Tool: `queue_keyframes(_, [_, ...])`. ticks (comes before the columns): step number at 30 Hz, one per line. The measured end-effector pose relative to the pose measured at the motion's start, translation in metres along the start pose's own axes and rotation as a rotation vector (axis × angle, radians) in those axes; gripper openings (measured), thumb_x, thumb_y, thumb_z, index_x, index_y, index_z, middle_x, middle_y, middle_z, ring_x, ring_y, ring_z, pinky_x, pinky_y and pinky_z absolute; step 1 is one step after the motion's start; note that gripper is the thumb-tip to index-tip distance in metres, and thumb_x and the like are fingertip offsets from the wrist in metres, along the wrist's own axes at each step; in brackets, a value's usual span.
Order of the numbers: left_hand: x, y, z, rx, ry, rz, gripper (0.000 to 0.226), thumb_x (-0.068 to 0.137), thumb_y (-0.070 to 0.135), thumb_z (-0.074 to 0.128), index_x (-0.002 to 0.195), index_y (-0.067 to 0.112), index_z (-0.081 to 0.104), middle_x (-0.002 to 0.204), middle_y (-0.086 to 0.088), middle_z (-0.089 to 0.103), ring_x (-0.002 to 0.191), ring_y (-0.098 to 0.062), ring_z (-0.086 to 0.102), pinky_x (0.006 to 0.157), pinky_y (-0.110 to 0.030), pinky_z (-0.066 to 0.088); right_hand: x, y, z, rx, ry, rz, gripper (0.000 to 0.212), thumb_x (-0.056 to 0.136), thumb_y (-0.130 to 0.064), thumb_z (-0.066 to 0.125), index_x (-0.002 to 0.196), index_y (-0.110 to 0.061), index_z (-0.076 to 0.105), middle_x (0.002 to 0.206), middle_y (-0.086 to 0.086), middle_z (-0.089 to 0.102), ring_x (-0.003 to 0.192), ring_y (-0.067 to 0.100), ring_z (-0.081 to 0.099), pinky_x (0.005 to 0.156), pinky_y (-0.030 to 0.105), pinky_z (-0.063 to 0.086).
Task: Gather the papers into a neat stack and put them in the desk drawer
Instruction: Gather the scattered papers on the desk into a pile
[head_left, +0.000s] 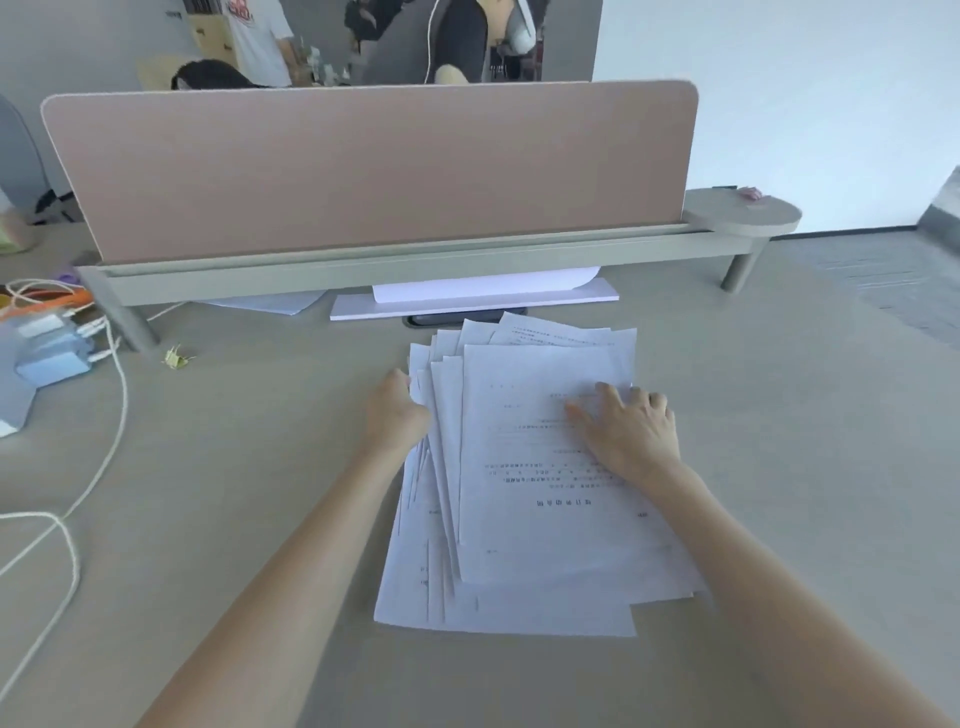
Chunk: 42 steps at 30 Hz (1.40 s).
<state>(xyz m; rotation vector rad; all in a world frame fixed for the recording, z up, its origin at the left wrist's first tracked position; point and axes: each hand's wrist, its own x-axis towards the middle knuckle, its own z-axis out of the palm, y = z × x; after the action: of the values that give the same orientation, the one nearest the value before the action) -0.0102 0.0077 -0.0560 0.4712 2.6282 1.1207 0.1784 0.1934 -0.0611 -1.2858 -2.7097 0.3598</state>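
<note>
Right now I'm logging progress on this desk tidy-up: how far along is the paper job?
Early stage. Done: the papers are pulled into one pile on the desk. In hand: the left hand pushes the fanned left edges inward while the right hand presses flat on the top sheet. Left: edges are uneven, so squaring remains, then the drawer, which is not in view.

Two bare forearms entering from the bottom edge, showing no sleeves, cuffs or fabric anywhere along their visible length. Wearing no watch, bracelet or band at either wrist. Left hand (397, 410) appearing bare, without glove or ring, seen from the back with knuckles rounded. Right hand (631, 431) likewise showing no glove, its fingers (610, 395) looking slender, with short nails and no visible rings. Forearms tapering smoothly toward narrow wrists, carrying no markings.
</note>
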Motion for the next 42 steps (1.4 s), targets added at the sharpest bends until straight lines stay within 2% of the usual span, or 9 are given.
queue_keyframes(5, [-0.016,0.011,-0.017,0.2,-0.017,-0.006,0.005,0.088,0.003,0.048,0.088,0.004,0.043,0.084,-0.012,0.048,0.066,-0.024,0.049,0.048,-0.029,0.025,-0.014,0.011,-0.019,-0.048,-0.015,0.071,0.065,0.095,-0.066,0.033,0.14,-0.019,0.044,0.134,0.016,0.053,0.126,0.036,0.045,0.101,0.044,0.036])
queue_keyframes(8, [-0.027,0.012,-0.023,0.346,-0.071,0.004,0.034,0.086,0.002,0.047,0.064,0.014,0.024,0.063,0.0,0.026,0.052,-0.016,0.023,0.048,-0.028,0.017,-0.028,0.014,-0.024,-0.092,-0.02,0.074,0.062,0.097,-0.062,0.034,0.138,-0.017,0.044,0.129,0.012,0.056,0.123,0.033,0.047,0.096,0.042,0.037])
queue_keyframes(24, [-0.047,0.014,-0.023,0.239,-0.123,-0.034,0.026,0.082,-0.002,0.04,0.062,0.007,0.029,0.064,-0.002,0.028,0.052,-0.017,0.026,0.048,-0.026,0.017,-0.049,0.007,-0.031,0.299,-0.059,0.057,0.049,0.097,-0.039,0.052,0.135,-0.009,0.048,0.124,0.015,0.065,0.116,0.035,0.06,0.088,0.042,0.054])
queue_keyframes(26, [-0.045,0.017,-0.019,0.189,-0.136,-0.043,0.018,0.085,0.001,0.043,0.1,-0.009,0.046,0.067,-0.001,0.028,0.054,-0.016,0.026,0.049,-0.026,0.017,-0.05,-0.002,-0.029,0.277,-0.05,0.047,0.048,0.097,-0.04,0.051,0.135,-0.01,0.048,0.123,0.015,0.065,0.115,0.035,0.061,0.086,0.041,0.054])
queue_keyframes(27, [-0.042,0.016,-0.017,0.176,-0.13,-0.053,0.034,0.087,0.005,0.045,0.079,0.019,0.015,0.069,0.0,0.028,0.056,-0.016,0.027,0.05,-0.026,0.018,-0.049,-0.007,-0.028,0.278,-0.049,0.043,0.049,0.097,-0.04,0.052,0.136,-0.01,0.048,0.123,0.015,0.065,0.116,0.035,0.061,0.086,0.041,0.054])
queue_keyframes(32, [-0.031,0.008,-0.015,-0.018,-0.149,-0.077,0.02,0.085,0.016,0.059,0.1,0.005,0.052,0.08,0.001,0.037,0.073,-0.019,0.039,0.061,-0.027,0.029,-0.043,-0.019,-0.029,0.389,-0.083,0.069,0.056,0.097,-0.038,0.054,0.145,-0.011,0.045,0.134,0.015,0.061,0.125,0.034,0.057,0.087,0.035,0.047])
queue_keyframes(35, [-0.024,0.004,-0.017,-0.217,-0.169,-0.119,0.048,0.083,0.015,0.068,0.125,-0.001,0.051,0.103,-0.007,0.052,0.087,-0.022,0.048,0.063,-0.027,0.038,-0.038,-0.019,-0.033,0.467,-0.124,0.109,0.054,0.098,-0.031,0.055,0.147,-0.009,0.046,0.143,0.013,0.056,0.132,0.032,0.052,0.094,0.031,0.043])
queue_keyframes(39, [-0.024,0.002,-0.017,-0.318,-0.255,-0.156,0.078,0.084,0.024,0.077,0.146,0.003,0.036,0.143,-0.007,0.047,0.129,-0.027,0.047,0.104,-0.034,0.038,-0.029,-0.015,-0.031,0.634,-0.171,0.188,0.048,0.094,-0.017,0.053,0.142,-0.012,0.052,0.137,0.009,0.061,0.116,0.027,0.058,0.088,0.031,0.048])
queue_keyframes(42, [-0.023,-0.003,-0.018,-0.394,-0.307,-0.166,0.069,0.082,0.017,0.078,0.142,0.005,0.045,0.144,-0.007,0.052,0.128,-0.026,0.05,0.101,-0.034,0.04,-0.025,-0.013,-0.028,0.681,-0.161,0.195,0.051,0.091,-0.011,0.053,0.141,-0.011,0.054,0.131,0.008,0.064,0.119,0.028,0.06,0.093,0.034,0.051])
